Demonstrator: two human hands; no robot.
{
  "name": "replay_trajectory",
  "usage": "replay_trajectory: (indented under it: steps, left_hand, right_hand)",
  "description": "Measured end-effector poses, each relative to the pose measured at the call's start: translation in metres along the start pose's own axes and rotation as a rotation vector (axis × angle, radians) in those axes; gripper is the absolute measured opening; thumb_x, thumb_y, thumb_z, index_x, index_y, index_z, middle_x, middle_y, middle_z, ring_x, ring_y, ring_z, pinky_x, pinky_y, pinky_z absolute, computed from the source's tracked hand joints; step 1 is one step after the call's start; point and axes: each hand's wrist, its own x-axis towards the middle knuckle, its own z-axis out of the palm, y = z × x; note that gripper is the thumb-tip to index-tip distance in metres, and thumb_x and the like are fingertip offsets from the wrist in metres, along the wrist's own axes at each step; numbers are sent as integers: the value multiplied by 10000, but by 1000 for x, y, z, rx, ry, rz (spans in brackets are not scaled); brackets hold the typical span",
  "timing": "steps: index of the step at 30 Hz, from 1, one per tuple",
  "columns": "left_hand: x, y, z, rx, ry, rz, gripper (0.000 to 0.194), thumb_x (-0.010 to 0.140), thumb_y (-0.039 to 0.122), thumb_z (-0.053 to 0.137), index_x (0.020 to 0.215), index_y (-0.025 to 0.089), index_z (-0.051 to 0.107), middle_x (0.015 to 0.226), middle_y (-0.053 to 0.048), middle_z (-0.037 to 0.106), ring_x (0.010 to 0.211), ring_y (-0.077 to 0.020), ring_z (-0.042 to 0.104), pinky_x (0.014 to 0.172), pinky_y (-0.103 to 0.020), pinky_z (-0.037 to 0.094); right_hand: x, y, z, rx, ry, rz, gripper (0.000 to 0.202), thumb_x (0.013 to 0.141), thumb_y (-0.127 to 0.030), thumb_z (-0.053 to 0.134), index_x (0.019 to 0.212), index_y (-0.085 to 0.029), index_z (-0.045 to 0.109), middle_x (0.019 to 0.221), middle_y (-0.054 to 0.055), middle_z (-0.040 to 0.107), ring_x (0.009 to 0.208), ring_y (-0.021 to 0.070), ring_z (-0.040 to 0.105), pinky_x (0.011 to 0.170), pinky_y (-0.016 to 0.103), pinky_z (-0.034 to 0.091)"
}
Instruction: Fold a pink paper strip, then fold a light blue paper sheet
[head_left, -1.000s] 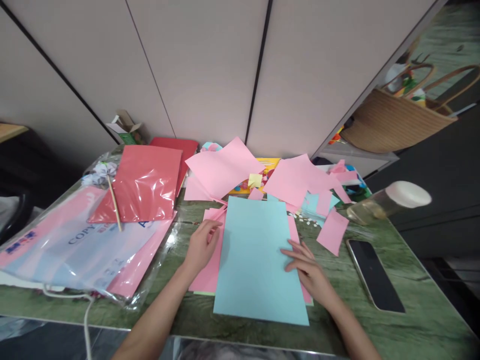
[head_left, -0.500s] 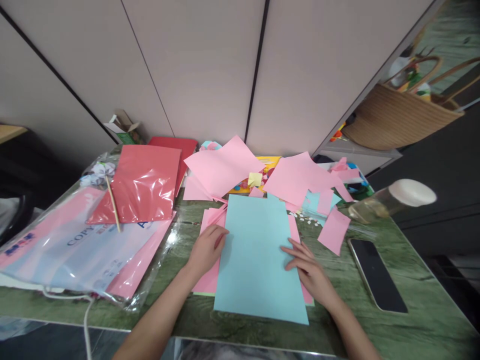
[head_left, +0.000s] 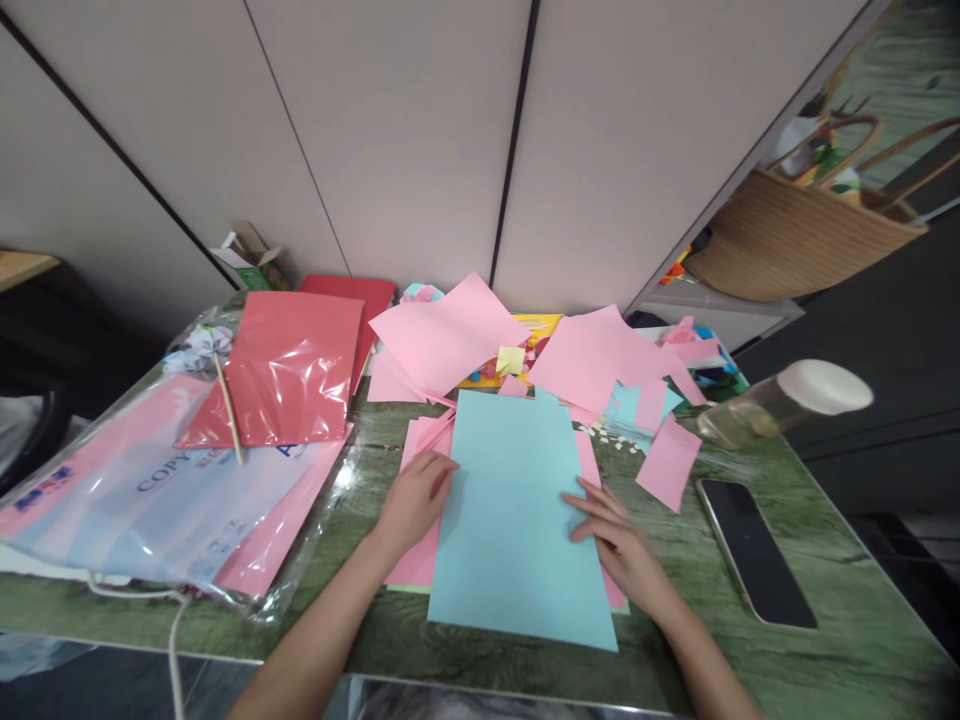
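Note:
A sheet of light blue paper (head_left: 517,520) lies upright in front of me, on top of pink sheets (head_left: 417,555) that stick out at both sides. My left hand (head_left: 416,500) is closed at its left edge, fingers curled together with the tips against the paper. Resting on the right edge is my right hand (head_left: 619,540), its fingers spread, several tips on the blue surface. Pink folded strips (head_left: 433,432) poke out above my left hand.
Left are a plastic-wrapped paper pack (head_left: 217,520), red paper in clear film (head_left: 289,370) and a stick (head_left: 228,410). Pink sheets (head_left: 450,335) and small scraps (head_left: 615,440) lie behind. To the right are a phone (head_left: 756,552) and a white-lidded cup (head_left: 780,400).

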Motion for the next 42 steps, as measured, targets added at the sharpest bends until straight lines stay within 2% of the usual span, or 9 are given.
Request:
replay_trajectory:
  steps: [14,20,33,36,39,42]
  left_hand:
    - [0,0,0,11,-16,24,258,822,101,413,981,219,579,967,-43,599,952,-189,563,838,-359,469]
    - [1,-1,1,25,-25,38,259,831,117,426,1009,221,582,987,-42,607,963,-189,555,853,-364,465]
    - [0,3,0,63,-47,68,247,850,156,435,1038,226,579,1032,-53,594,995,-196,536,872,-368,457]
    - [-1,7,0,95,-107,142,298,853,211,466,1139,244,546,1180,-68,551,1107,-219,485,941,-403,413]
    - [-2,9,4,209,-222,243,386,870,293,474,1256,274,464,1353,-52,447,1262,-253,350,1005,-458,332]
    - [-3,8,8,310,-297,267,440,887,367,447,1316,284,396,1416,-33,383,1313,-267,276,1016,-473,291]
  right_hand:
    - [-1,2,0,-6,21,-11,283,828,-105,397,773,-242,638,1221,38,590,1292,255,359,1018,593,294]
    - [-2,0,-7,-105,96,-46,257,835,-115,425,786,-251,638,1208,26,599,1283,247,374,1038,585,267]
    - [-2,10,-20,-233,96,-53,248,828,-101,419,809,-249,618,1231,21,581,1297,248,348,1023,597,276]
    - [2,13,-22,-251,88,-70,242,827,-100,422,816,-246,615,1233,23,580,1302,246,339,1027,596,270]
    - [5,16,-22,-263,78,-67,257,816,-88,414,811,-244,618,1237,23,577,1302,252,336,1023,600,270]
    - [5,17,-22,-265,55,-45,272,799,-80,409,813,-240,628,1243,20,572,1310,249,323,1032,596,253]
